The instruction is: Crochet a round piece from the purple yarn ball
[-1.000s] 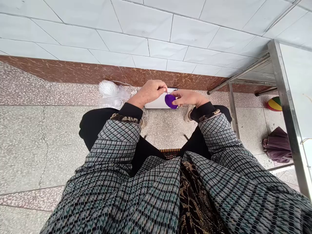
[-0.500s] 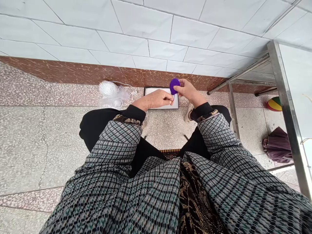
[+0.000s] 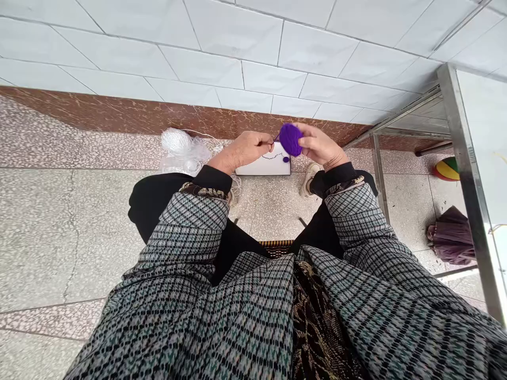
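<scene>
My right hand (image 3: 320,144) is closed around a ball of purple yarn (image 3: 291,140), held above the white tray. A strand of purple yarn (image 3: 276,139) runs from the ball to my left hand (image 3: 247,149), whose thumb and fingers pinch it. Below both hands lies a white tray with a dark rim (image 3: 257,170) on the floor. Inside it are a small purple piece (image 3: 285,159) and a thin dark wavy strand (image 3: 272,156). Part of the tray is hidden behind my hands.
A ball of white yarn (image 3: 176,142) with clear plastic wrap sits left of the tray, near the tiled wall (image 3: 253,42). A metal-framed table (image 3: 467,174) stands at the right. Beyond its leg are a coloured ball (image 3: 447,168) and a folded purple umbrella (image 3: 451,236).
My hands have moved apart, and the yarn ball has shifted slightly right. The strand now stretches between them. The small purple piece and dark strand in the tray have come into view.
</scene>
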